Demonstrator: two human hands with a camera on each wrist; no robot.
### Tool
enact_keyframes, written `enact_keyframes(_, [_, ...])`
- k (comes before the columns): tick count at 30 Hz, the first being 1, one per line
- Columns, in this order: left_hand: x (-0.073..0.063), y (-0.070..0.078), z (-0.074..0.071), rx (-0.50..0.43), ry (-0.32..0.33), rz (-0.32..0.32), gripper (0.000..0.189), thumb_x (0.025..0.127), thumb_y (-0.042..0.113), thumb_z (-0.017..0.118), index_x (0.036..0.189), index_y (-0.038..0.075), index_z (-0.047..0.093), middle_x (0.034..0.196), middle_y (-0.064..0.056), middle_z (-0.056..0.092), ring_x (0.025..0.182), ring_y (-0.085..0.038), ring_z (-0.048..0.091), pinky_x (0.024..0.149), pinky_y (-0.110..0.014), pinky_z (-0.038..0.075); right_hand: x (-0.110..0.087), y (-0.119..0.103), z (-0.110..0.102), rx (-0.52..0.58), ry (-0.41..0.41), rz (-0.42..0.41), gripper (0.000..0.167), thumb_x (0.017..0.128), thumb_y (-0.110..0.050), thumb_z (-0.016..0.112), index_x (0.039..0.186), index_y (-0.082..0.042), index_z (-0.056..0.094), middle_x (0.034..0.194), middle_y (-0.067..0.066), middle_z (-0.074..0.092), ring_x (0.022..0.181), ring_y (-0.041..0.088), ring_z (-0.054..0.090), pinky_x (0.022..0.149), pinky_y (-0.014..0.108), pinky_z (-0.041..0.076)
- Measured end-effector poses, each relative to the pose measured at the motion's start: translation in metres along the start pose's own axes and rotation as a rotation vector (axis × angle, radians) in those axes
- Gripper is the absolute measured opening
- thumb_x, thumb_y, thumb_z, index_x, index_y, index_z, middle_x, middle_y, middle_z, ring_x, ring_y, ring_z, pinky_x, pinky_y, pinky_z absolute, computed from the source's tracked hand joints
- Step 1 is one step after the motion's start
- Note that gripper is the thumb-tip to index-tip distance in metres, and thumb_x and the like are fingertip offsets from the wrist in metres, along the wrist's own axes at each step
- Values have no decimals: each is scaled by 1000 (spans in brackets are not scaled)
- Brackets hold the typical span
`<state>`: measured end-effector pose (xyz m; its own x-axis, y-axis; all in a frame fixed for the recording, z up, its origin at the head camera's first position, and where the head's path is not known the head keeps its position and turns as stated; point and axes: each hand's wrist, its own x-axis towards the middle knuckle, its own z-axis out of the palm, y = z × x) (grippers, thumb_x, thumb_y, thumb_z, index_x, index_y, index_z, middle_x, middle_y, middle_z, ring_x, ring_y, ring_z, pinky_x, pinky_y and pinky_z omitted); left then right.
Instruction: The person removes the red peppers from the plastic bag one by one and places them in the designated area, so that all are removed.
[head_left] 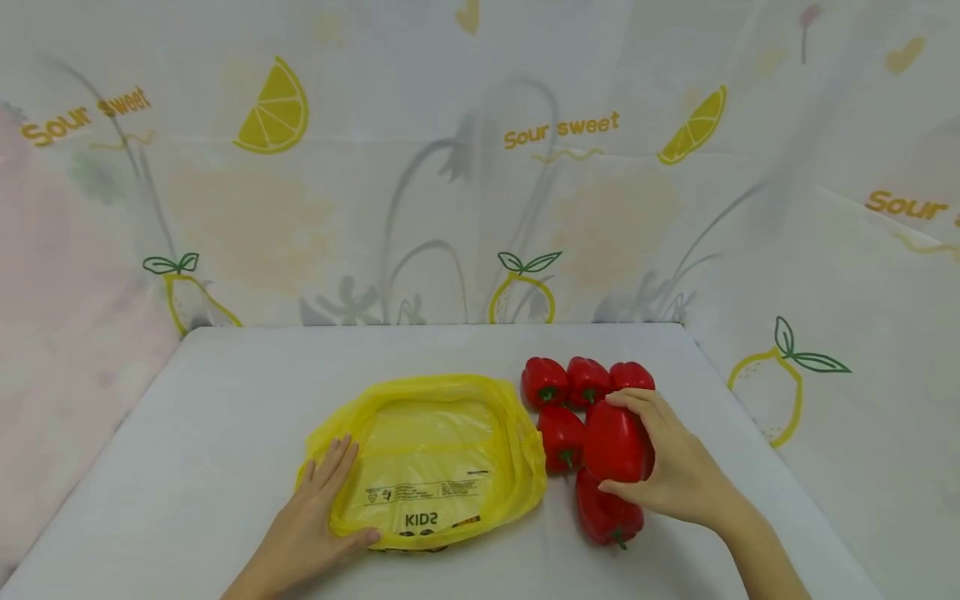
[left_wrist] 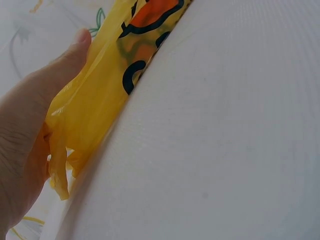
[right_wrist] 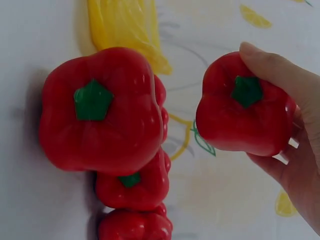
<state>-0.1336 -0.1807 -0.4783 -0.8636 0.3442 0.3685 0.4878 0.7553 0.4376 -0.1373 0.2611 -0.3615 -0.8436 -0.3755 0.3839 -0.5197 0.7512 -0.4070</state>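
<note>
A yellow plastic bag (head_left: 442,387) with printed lettering lies on the white table, its rim spread into a wide round mouth. My left hand (head_left: 307,504) rests on the bag's left side, fingers straight and thumb stretched along the near rim. In the left wrist view the thumb lies against the bag's yellow side (left_wrist: 95,112). To the right of the bag my right hand (head_left: 671,467) grips a red bell pepper (head_left: 615,442) between thumb and fingers. The right wrist view shows this pepper raised off the table, its green stem end (right_wrist: 247,91) facing the camera.
Several other red bell peppers sit right of the bag: a row (head_left: 587,382) at the back, one (head_left: 561,437) beside the bag's edge, and one (head_left: 609,510) nearer me. A patterned cloth (head_left: 420,167) with lemon prints hangs behind the table (head_left: 247,375).
</note>
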Motion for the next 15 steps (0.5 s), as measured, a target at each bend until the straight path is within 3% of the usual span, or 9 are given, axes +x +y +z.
enact_keyframes(10, [0,0,1,0,-8,-3,109,70,58,76,152,5,27,156,-16,24,145,-7,5,112,-14,-7,-21,14,-19,-96,35,13,100,53,-18,96,137,-9,43,133,1,44,114,16,45,73,39,58])
enact_keyframes(15, [0,0,0,-16,-38,-43,109,71,58,76,153,8,24,158,-15,21,145,-26,15,112,-15,-7,-30,19,-25,-79,31,30,98,54,-18,96,136,-8,44,130,0,46,110,13,45,70,32,58])
